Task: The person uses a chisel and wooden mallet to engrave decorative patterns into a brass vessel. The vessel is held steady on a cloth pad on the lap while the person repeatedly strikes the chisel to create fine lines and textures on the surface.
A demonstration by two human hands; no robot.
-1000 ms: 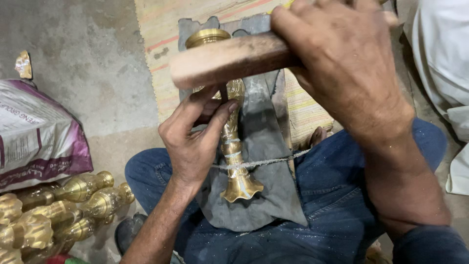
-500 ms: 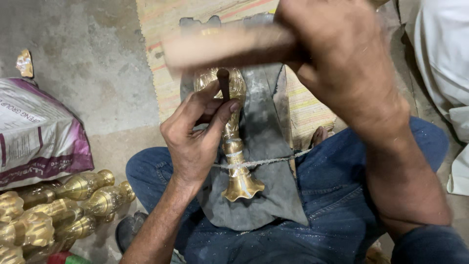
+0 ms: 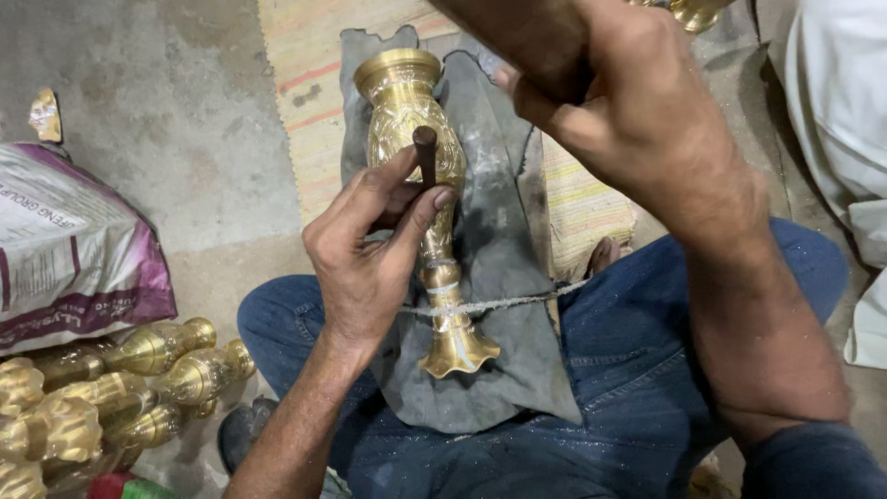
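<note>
Right now my left hand sits at the middle of the frame, its fingers closed around a short dark punch that stands upright with its lower end against the vase. The vase is brass, lying lengthwise on a grey cloth spread over my lap, mouth toward the top of the frame and flared foot toward the bottom. A thin cord runs across the narrow stem just above the foot and on to the right over the cloth.

My right hand is raised in the upper right of the frame, fingers curled tight around a handle that runs out past the top edge; its head is out of view.

Under the cloth my legs in blue jeans fill the lower part of the frame. A striped mat lies on the floor beyond the vase. At the lower left more brass pieces are heaped together, and above them, at the left edge, lies a printed sack. White fabric shows at the right edge.
</note>
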